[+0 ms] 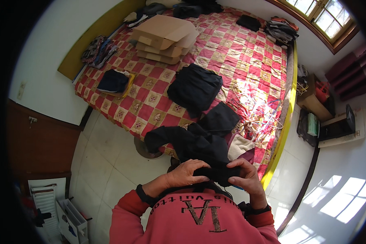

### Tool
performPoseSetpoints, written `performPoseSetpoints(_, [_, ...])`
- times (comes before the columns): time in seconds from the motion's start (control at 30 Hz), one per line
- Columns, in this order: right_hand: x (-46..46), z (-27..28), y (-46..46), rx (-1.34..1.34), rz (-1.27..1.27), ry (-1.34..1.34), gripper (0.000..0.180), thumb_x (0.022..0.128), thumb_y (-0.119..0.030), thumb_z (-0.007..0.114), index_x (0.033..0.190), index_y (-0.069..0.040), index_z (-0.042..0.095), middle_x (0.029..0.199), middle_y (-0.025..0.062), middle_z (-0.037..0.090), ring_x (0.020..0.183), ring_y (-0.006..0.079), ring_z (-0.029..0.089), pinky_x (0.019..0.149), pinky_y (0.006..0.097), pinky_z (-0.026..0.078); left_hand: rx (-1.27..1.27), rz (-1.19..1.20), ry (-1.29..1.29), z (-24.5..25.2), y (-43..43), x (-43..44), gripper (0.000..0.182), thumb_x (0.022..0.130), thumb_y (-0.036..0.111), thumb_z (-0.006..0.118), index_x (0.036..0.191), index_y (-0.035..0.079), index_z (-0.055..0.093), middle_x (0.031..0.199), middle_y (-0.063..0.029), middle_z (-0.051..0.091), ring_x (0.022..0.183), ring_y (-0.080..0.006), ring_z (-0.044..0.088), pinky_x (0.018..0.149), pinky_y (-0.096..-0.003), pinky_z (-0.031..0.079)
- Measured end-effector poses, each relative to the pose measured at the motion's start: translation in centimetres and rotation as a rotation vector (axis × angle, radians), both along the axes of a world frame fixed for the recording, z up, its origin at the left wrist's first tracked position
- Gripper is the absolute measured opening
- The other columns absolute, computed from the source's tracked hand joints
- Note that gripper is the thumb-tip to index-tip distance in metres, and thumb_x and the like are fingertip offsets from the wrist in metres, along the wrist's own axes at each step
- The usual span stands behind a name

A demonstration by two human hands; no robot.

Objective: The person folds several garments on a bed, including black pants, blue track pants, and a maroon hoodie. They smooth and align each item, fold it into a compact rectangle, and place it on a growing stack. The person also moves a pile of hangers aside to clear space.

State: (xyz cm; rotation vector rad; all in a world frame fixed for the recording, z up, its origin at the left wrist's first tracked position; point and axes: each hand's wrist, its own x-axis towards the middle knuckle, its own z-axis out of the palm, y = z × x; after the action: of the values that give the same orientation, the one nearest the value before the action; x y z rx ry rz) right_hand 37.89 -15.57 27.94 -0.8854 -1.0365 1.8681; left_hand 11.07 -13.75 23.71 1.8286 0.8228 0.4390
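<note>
A black garment (201, 146) lies over the near edge of the bed, and its near end is pinched between my two hands, close to my body. My left hand (187, 174) grips the cloth from the left side, thumb below and fingers above. On the right side, my right hand (245, 175) holds the same cloth between thumb and fingers. Just beyond lies a folded black cloth (220, 119), and farther off a pile of black garments (195, 87). A beige and maroon cloth (240, 147) sits beside the garment's right side.
The bed bears a checked red and beige cover (152, 80). On it are stacked cardboard boxes (163, 30), tangled cords (253, 116), a folded navy garment (113, 80) and clothing piles (282, 29). A round container (146, 149) stands on the floor by the bed's near edge.
</note>
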Motion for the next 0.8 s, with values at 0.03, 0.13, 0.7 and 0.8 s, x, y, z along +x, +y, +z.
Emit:
performPoseSetpoints(0.03, [0.0,0.0,-0.1,-0.005,-0.004,-0.002,0.042,0.077,0.001,0.079,0.115,-0.001,0.061,0.111,0.0044,0.061,0.106,0.0119,0.058,0.093,0.0255,0.046,0.022,-0.019,0.014,-0.1,-0.2,0.2,0.031,0.09,0.023,0.069,0.115,0.005,0.064,0.11,-0.0101,0.062,0.103,-0.026,0.06,0.09,-0.0353,0.047])
performPoseSetpoints(0.13, [0.0,-0.1,-0.6,-0.027,0.014,-0.045,0.042,0.076,0.002,0.08,0.114,-0.001,0.061,0.109,0.004,0.061,0.103,0.0112,0.058,0.089,0.0239,0.046,-0.378,0.09,-0.107,0.0,-0.7,-0.5,0.016,0.089,0.009,0.069,0.105,0.005,0.068,0.107,-0.0075,0.06,0.098,-0.0178,0.057,0.088,-0.0336,0.047])
performPoseSetpoints(0.7, [-1.1,2.3,-0.3,0.516,0.277,-0.475,0.024,0.079,-0.003,0.079,0.098,-0.003,0.064,0.093,0.0072,0.064,0.082,0.0197,0.066,0.07,0.0293,0.053,-0.21,-0.041,0.028,-1.7,-1.2,-4.6,0.015,0.092,0.019,0.066,0.1,0.006,0.066,0.117,-0.01,0.056,0.1,-0.0253,0.061,0.087,-0.0338,0.049])
performPoseSetpoints(0.8, [-1.0,1.9,-0.4,0.535,0.29,-0.505,0.022,0.08,-0.006,0.079,0.094,-0.003,0.063,0.091,0.0072,0.063,0.08,0.0201,0.065,0.068,0.0299,0.053,-0.254,0.027,0.034,-0.7,-2.4,-4.8,0.012,0.091,0.014,0.065,0.1,0.005,0.065,0.106,-0.0091,0.058,0.096,-0.0238,0.062,0.083,-0.033,0.05])
